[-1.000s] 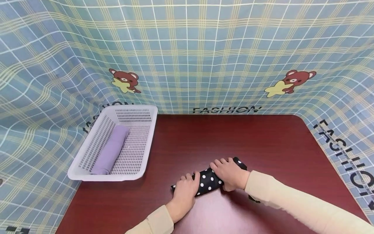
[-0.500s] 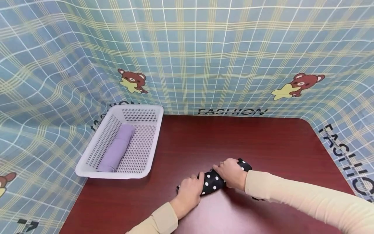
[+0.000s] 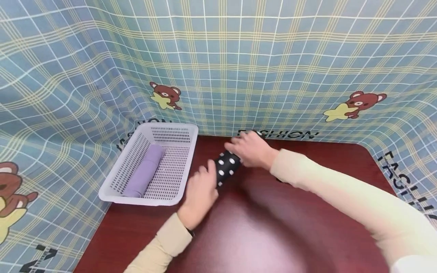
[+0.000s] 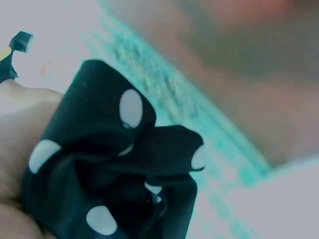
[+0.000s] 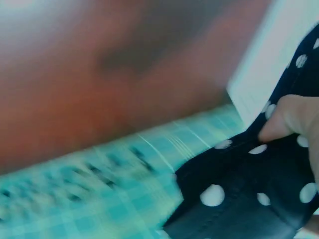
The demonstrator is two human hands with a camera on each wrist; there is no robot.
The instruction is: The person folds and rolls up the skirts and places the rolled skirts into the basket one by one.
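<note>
A rolled black cloth with white dots point(image 3: 226, 167) is lifted above the dark red table point(image 3: 307, 197), held at both ends. My left hand point(image 3: 199, 193) grips its near end, and my right hand point(image 3: 250, 148) grips its far end. The roll hangs just right of the white perforated basket point(image 3: 170, 189). In the left wrist view the end of the dotted roll point(image 4: 114, 169) fills the frame beside my palm. In the right wrist view a fingertip point(image 5: 284, 117) presses into the dotted roll point(image 5: 239, 204).
A lilac rolled cloth point(image 3: 145, 170) lies lengthwise in the basket's left half. A blue checked cloth with bear prints point(image 3: 218, 68) stands behind and on both sides of the table. Bare tabletop stretches in front and to the right.
Both hands have lifted the dotted roll off the table's front and carried it back and left, towards the basket. The head view has shifted left.
</note>
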